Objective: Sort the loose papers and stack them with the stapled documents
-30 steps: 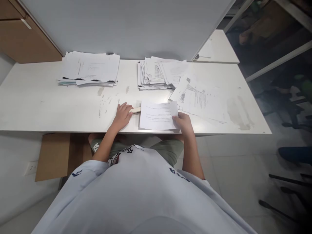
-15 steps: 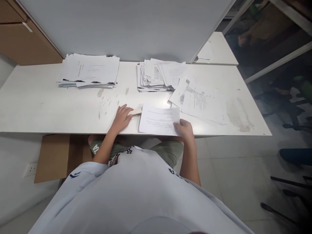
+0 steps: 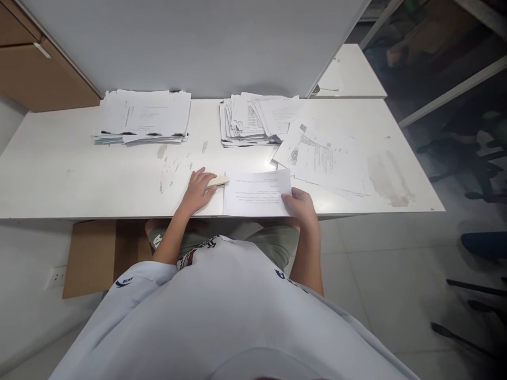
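Observation:
My left hand lies at the table's front edge, fingers curved over a slim cream-coloured stapler-shaped thing. Its far end points right and meets the left edge of a printed paper. My right hand pinches that paper at its right edge, thumb on top and fingers beneath. Whether it is one sheet or a few I cannot tell. Just beyond my right hand, loose printed sheets overlap on the table.
At the back of the white table sit a neat paper stack on the left and an untidy paper pile in the middle. A grey panel rises behind them. An open cardboard box stands below on the left.
The paper in my right hand has turned slightly and shifted a little left, against the end of the stapler-shaped thing. My left hand has stayed almost still.

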Motion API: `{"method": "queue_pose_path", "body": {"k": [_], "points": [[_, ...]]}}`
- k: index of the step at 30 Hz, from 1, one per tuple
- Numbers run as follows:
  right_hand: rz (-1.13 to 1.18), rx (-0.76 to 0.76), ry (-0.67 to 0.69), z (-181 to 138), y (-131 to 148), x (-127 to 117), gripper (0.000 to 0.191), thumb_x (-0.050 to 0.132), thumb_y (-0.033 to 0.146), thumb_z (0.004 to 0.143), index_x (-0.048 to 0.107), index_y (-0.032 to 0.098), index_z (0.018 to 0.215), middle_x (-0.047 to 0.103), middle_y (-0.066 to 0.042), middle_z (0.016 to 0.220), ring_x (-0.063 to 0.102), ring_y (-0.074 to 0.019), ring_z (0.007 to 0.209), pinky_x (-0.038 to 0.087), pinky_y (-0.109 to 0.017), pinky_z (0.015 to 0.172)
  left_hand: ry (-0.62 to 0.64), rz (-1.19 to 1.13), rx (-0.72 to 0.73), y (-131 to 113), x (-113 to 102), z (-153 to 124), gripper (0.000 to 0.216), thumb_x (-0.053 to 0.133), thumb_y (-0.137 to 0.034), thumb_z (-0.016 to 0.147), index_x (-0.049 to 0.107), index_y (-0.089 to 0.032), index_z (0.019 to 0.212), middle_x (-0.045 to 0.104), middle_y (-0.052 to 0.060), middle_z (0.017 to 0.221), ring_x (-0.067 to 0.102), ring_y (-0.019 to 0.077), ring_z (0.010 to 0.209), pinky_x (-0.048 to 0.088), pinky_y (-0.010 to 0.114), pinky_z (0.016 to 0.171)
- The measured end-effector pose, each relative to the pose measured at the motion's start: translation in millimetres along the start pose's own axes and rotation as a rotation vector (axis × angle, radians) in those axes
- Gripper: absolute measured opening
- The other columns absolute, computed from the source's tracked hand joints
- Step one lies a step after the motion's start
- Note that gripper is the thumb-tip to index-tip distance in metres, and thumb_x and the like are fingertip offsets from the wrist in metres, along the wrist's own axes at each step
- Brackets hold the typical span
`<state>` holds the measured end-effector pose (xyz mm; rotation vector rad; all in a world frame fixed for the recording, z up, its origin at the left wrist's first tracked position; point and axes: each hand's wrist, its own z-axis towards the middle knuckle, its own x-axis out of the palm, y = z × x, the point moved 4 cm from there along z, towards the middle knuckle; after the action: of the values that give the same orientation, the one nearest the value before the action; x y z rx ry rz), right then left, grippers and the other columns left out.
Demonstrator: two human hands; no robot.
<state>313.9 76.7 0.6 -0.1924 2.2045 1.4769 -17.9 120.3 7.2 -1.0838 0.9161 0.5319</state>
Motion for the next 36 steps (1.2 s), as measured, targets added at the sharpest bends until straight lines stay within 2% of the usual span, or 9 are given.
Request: {"method": "queue_pose_path", "body": {"k": [3,7,12,17,22,27,32,34,36], "points": [[0.012,-0.049,0.049,5.7,2.8,9.4,0.027,0.056,0.039,0.065,0.063,0.016,0.076,0.061,-0.001,0.069,0.053,-0.0172,0.068,0.040,-0.027,0.062,-0.034,-0.001,0.001,-5.0,-10.3,7.1,0.040,0.038,-0.043,0.095,0.058,-0.019,0.121,0.061,0.008,0.127,0.028,0.0269,0.142,0.011,0.051,0.119],[0.062,-0.080,0.118,13.0,3.3,22.1,0.029,0.057,0.040,0.067,0.064,0.016,0.081,0.061,-0.001,0.069,0.054,-0.0175,0.067,0.042,-0.027,0.061,-0.090,0.062,-0.001,-32.9,-21.9,41.3,0.044,0.028,-0.041,0.099,0.056,-0.019,0.125,0.059,0.008,0.130,0.027,0.0245,0.143,0.011,0.050,0.120],[0.203,-0.040,0.158,14.5,-0.8,32.6,0.033,0.058,0.040,0.068,0.065,0.017,0.090,0.065,-0.002,0.077,0.058,-0.0189,0.071,0.045,-0.028,0.063,0.109,0.206,-0.010,-62.5,9.9,82.9,0.051,0.027,-0.036,0.098,0.044,-0.014,0.140,0.044,0.011,0.147,0.013,0.0314,0.147,0.009,0.055,0.119],[0.187,-0.023,0.120,20.0,-3.4,36.6,0.030,0.056,0.041,0.067,0.064,0.017,0.084,0.065,-0.003,0.076,0.057,-0.0197,0.071,0.043,-0.027,0.060,0.220,0.277,0.036,-59.5,31.1,85.0,0.051,0.022,-0.028,0.098,0.041,-0.012,0.143,0.035,0.012,0.153,0.010,0.0318,0.148,0.011,0.055,0.119],[0.219,-0.031,0.140,22.7,2.7,39.8,0.030,0.057,0.041,0.066,0.064,0.017,0.082,0.064,-0.002,0.075,0.055,-0.0186,0.069,0.041,-0.026,0.058,0.253,0.212,0.023,-55.4,27.6,84.9,0.051,0.021,-0.029,0.098,0.043,-0.013,0.141,0.041,0.011,0.150,0.014,0.0309,0.147,0.015,0.053,0.119],[0.276,-0.065,0.014,17.8,-3.6,35.9,0.031,0.058,0.043,0.066,0.063,0.017,0.081,0.061,0.000,0.069,0.053,-0.0177,0.066,0.041,-0.027,0.058,0.201,-0.049,0.001,-53.9,8.9,85.9,0.045,0.027,-0.036,0.098,0.054,-0.019,0.131,0.048,0.006,0.145,0.019,0.0268,0.146,0.017,0.048,0.119],[0.407,-0.208,-0.295,20.8,17.9,-7.4,0.029,0.059,0.042,0.070,0.061,0.019,0.087,0.064,0.000,0.077,0.058,-0.0176,0.073,0.047,-0.028,0.064,-0.104,-0.376,-0.037,-9.6,-48.6,82.6,0.042,0.029,-0.036,0.097,0.055,-0.022,0.127,0.055,0.004,0.138,0.044,0.0187,0.134,0.032,0.036,0.113],[0.434,-0.295,-0.365,29.6,48.6,-17.7,0.030,0.056,0.041,0.073,0.059,0.019,0.092,0.065,-0.002,0.085,0.060,-0.0183,0.079,0.049,-0.028,0.069,-0.262,-0.295,-0.075,26.6,-71.2,75.0,0.041,0.027,-0.030,0.096,0.055,-0.018,0.124,0.061,0.008,0.129,0.051,0.0189,0.126,0.035,0.036,0.111],[0.390,-0.366,-0.344,45.7,89.4,-8.1,0.031,0.051,0.039,0.076,0.058,0.019,0.099,0.066,-0.005,0.095,0.061,-0.0199,0.089,0.050,-0.030,0.075,-0.286,-0.101,-0.092,64.6,-85.0,61.4,0.041,0.030,-0.024,0.092,0.054,-0.016,0.125,0.061,0.011,0.126,0.051,0.0215,0.125,0.034,0.039,0.111]]}}
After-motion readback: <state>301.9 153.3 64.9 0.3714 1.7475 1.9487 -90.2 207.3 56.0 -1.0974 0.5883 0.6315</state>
